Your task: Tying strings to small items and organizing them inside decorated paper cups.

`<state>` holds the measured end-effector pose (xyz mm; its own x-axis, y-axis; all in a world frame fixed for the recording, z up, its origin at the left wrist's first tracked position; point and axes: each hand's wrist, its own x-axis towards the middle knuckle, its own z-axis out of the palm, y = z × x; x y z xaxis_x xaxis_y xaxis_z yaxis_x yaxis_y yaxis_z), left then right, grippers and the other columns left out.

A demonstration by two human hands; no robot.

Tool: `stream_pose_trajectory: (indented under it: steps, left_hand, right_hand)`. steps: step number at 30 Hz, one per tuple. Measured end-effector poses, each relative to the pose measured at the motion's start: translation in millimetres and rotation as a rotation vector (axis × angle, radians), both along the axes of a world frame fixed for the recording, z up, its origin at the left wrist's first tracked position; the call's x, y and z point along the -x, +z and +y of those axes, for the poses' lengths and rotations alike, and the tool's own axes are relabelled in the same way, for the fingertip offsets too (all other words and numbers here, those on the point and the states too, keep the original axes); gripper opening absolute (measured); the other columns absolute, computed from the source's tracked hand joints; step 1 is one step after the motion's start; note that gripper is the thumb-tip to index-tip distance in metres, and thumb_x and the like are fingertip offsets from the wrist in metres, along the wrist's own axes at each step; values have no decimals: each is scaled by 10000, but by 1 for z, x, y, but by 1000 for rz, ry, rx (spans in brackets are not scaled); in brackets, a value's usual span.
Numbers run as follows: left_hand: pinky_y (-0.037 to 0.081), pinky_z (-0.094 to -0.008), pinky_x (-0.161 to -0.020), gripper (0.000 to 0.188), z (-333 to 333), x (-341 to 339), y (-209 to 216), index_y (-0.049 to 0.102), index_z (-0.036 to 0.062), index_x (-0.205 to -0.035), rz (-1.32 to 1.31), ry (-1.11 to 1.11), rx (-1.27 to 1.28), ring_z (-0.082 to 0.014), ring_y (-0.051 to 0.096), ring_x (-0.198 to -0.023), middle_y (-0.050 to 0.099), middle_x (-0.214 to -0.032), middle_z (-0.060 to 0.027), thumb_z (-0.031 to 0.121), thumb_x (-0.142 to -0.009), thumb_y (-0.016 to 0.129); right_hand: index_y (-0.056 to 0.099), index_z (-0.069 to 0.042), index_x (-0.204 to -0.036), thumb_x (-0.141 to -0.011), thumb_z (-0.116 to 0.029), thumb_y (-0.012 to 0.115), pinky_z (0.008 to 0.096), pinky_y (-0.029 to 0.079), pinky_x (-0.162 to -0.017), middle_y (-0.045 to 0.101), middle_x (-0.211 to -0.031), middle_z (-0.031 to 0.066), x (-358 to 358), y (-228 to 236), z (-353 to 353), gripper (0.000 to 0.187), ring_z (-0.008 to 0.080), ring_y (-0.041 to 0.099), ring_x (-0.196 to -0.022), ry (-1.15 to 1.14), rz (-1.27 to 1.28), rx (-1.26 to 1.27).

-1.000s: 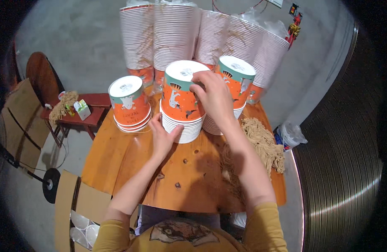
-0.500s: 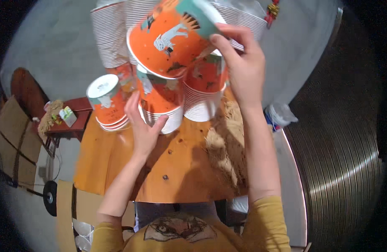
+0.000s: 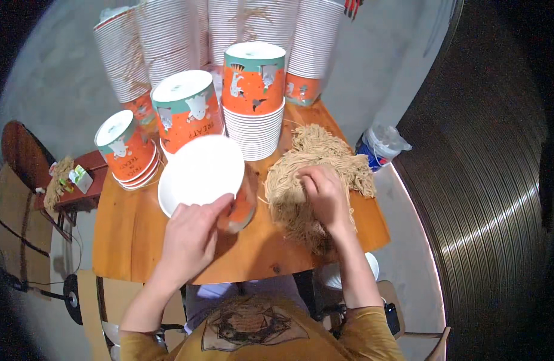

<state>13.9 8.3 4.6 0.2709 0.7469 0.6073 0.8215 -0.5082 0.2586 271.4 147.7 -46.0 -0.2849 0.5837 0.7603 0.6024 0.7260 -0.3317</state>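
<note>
My left hand [image 3: 192,237] grips a paper bucket [image 3: 202,171] tilted over the near middle of the table, thumb at its edge. Its white round face is turned up, and a blurred strip of its orange side shows at the right. On the table to its right lies a loose pile of tan, string-like strands [image 3: 316,147]. My right hand [image 3: 328,195] is on this pile with its fingers pinched together on some strands. Behind stand upside-down stacks of orange and green buckets: a short left stack [image 3: 129,150], a middle stack [image 3: 183,111] and a taller right stack [image 3: 253,78].
Tall stacks of white-rimmed buckets [image 3: 162,42] line the back of the wooden table [image 3: 144,240]. A blue and white pail [image 3: 382,144] stands beyond the right edge. At far left a red side table [image 3: 93,180] holds a small carton. Ribbed dark metal [image 3: 469,168] fills the right.
The bucket has passed from my raised right hand to my left hand and come down nearer me. My right hand has moved down to the tan strands. The view has shifted.
</note>
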Motion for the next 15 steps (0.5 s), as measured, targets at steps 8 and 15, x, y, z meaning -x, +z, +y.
stream_pose_trajectory:
  steps: [8, 15]
  left_hand:
    - [368, -352, -643, 559, -13, -7, -17, 536, 74, -1232, 226, 16, 21, -216, 517, -717, 545, -793, -37, 24, -682, 620]
    - [364, -354, -663, 535, -3, -6, -16, 534, 66, -1233, 196, 28, 16, -220, 514, -737, 543, -812, -47, 21, -705, 611]
  right_hand:
    - [622, -65, -808, -759, -85, 621, 398, 441, -770, 597, -804, 98, -4, -18, 25, 52, 304, 559, -815, 16, -183, -22]
    - [605, -46, -749, -782, -124, 618, 396, 449, -720, 581, -801, 110, -4, -23, 29, 85, 317, 554, -798, -25, -352, 2]
